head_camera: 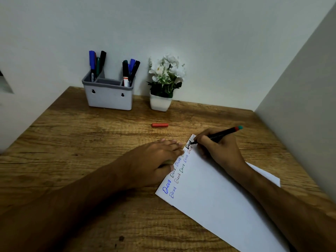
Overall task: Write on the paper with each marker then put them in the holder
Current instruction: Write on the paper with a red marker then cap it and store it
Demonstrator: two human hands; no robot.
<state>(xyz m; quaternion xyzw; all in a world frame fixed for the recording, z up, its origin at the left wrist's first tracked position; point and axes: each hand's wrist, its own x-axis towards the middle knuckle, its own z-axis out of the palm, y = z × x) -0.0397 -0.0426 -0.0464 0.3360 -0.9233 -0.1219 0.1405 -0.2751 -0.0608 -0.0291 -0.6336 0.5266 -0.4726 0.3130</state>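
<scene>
One marker point(219, 136) is pinched in the fingers of the right hand point(217, 149), its tip set on the far corner of the paper point(214, 193); its long axis runs from that tip up and to the right, rear end raised. The left hand point(154, 158) is laid flat, fingers straight, on the sheet's left edge. Were that pressure eased, the sheet could be dragged askew. The red cap point(160, 125), left loose on the table point(81, 142), might be rolled away, and the holder point(109, 97) stands well apart.

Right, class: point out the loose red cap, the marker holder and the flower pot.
red cap point(160, 125), head view, middle of its barrel.
marker holder point(109, 97), head view, bare front wall.
flower pot point(160, 103), head view, white front face.
</scene>
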